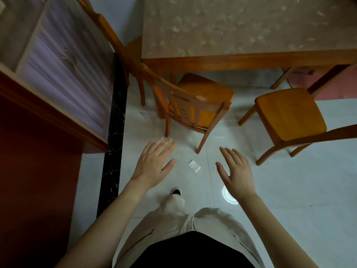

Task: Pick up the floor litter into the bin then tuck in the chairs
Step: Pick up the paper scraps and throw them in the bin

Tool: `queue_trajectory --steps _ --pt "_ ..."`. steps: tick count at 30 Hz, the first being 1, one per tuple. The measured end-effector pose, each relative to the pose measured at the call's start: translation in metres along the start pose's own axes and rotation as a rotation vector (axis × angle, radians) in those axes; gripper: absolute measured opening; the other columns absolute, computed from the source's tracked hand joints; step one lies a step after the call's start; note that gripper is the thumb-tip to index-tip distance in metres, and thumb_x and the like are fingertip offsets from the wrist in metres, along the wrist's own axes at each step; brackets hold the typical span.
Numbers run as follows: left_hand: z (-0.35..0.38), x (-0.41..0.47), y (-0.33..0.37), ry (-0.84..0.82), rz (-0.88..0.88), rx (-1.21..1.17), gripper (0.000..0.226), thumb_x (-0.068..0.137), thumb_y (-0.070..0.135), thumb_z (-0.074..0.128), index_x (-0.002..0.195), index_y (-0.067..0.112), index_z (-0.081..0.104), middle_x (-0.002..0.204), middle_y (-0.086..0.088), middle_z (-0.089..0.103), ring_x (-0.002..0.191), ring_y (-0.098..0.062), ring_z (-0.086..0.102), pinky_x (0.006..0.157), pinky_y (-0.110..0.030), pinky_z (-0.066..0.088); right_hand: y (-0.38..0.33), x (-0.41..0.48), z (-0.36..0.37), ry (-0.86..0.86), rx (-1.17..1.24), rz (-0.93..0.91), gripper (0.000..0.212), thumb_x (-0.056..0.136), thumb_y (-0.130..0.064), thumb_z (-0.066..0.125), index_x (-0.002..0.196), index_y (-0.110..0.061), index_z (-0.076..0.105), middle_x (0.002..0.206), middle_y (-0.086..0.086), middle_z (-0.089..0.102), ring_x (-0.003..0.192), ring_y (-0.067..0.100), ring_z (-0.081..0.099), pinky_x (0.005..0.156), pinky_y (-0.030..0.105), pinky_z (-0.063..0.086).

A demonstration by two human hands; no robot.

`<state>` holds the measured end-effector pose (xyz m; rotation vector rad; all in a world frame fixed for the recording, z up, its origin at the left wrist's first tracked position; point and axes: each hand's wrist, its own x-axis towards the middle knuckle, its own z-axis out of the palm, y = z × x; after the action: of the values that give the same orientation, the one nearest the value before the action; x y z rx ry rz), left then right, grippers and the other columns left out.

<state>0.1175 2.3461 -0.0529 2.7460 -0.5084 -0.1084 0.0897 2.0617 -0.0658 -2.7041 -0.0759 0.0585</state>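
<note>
The table [249, 60] fills the upper right of the frame, with a cupboard [58, 60] along the left edge. Three wooden chairs stand on the pale tiled floor [289, 190]. The middle chair [195, 105] has its back towards the person and its seat only partly under the table. The right chair [289, 115] is pulled well out. The left chair [108, 33] shows mostly its backrest at the table's corner. No bin is in view.

Both arms reach forward in the lower half of the frame. The left hand [152, 163] and the right hand [236, 171] are spread flat, palms down, fingers straight and released, holding nothing.

The scrap of white paper [194, 165] lies on the floor just below the middle chair's near leg. In the picture it sits between the two thumbs, apart from both and about level with them. Its long side runs from upper left to lower right. The left thumb looks slightly nearer, though the difference is too small to favour either hand. The hands appear to be well above the floor, so the person will probably have to bend down before pinching it.
</note>
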Motion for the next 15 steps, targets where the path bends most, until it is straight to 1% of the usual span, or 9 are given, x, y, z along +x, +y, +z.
queue_trajectory --steps 2,4,6,7,8,11,13,15 --pt "-0.004 0.019 -0.010 -0.009 0.013 0.005 0.056 0.099 0.049 0.027 0.146 0.020 0.040 0.152 0.001 0.038 0.143 -0.019 0.026 0.118 -0.042 0.017 -0.004 0.018 0.001 -0.006 -0.029 -0.001 0.059 0.099 -0.057 0.029 0.147 -0.024 0.042 0.148 0.001 0.048 0.140 0.028 0.038 0.115 0.043 0.026" --pt "0.000 0.033 -0.015 -0.029 0.029 0.003 0.056 0.099 0.048 0.029 0.146 0.021 0.039 0.153 0.002 0.036 0.144 -0.019 0.024 0.118 -0.044 0.016 -0.004 0.033 0.004 -0.017 -0.052 -0.008 0.059 0.100 -0.056 0.028 0.148 -0.025 0.041 0.149 0.002 0.047 0.141 0.028 0.036 0.117 0.041 0.019" --pt "0.011 0.043 -0.017 -0.054 0.034 -0.007 0.056 0.098 0.046 0.030 0.147 0.021 0.038 0.153 0.001 0.036 0.145 -0.019 0.023 0.118 -0.045 0.017 0.001 0.045 0.009 -0.040 -0.074 -0.008 0.056 0.101 -0.054 0.030 0.148 -0.024 0.041 0.151 0.003 0.045 0.143 0.028 0.034 0.118 0.039 0.012" --pt "0.018 0.047 -0.018 -0.068 0.026 -0.013 0.056 0.098 0.046 0.031 0.147 0.021 0.038 0.153 0.000 0.036 0.144 -0.020 0.024 0.118 -0.045 0.016 0.006 0.051 0.014 -0.050 -0.077 -0.008 0.055 0.101 -0.052 0.032 0.148 -0.024 0.041 0.151 0.004 0.044 0.143 0.027 0.033 0.119 0.039 0.011" --pt "0.028 0.050 -0.019 -0.083 0.011 -0.022 0.056 0.098 0.046 0.031 0.147 0.021 0.037 0.153 0.000 0.037 0.144 -0.020 0.024 0.118 -0.045 0.016 0.012 0.056 0.020 -0.062 -0.073 -0.006 0.054 0.101 -0.050 0.034 0.148 -0.023 0.041 0.151 0.004 0.045 0.143 0.028 0.033 0.119 0.039 0.012" --pt "0.066 0.054 -0.026 -0.110 -0.070 -0.060 0.056 0.097 0.045 0.032 0.146 0.018 0.040 0.151 -0.002 0.039 0.142 -0.022 0.029 0.118 -0.043 0.018 0.036 0.072 0.047 -0.114 -0.045 0.008 0.055 0.100 -0.049 0.037 0.146 -0.019 0.044 0.148 0.007 0.048 0.141 0.029 0.037 0.117 0.043 0.023" --pt "0.094 0.057 -0.032 -0.116 -0.136 -0.083 0.056 0.097 0.045 0.033 0.143 0.016 0.044 0.148 -0.003 0.044 0.139 -0.023 0.035 0.117 -0.041 0.022 0.053 0.083 0.072 -0.156 -0.013 0.030 0.058 0.099 -0.051 0.035 0.145 -0.016 0.045 0.146 0.008 0.050 0.139 0.030 0.039 0.114 0.045 0.029" --pt "0.126 0.062 -0.042 -0.100 -0.194 -0.104 0.055 0.097 0.044 0.034 0.140 0.013 0.047 0.145 -0.004 0.048 0.136 -0.023 0.040 0.114 -0.040 0.027 0.070 0.094 0.104 -0.189 0.022 0.028 0.060 0.098 -0.051 0.036 0.144 -0.014 0.047 0.144 0.008 0.051 0.136 0.030 0.042 0.112 0.044 0.032"
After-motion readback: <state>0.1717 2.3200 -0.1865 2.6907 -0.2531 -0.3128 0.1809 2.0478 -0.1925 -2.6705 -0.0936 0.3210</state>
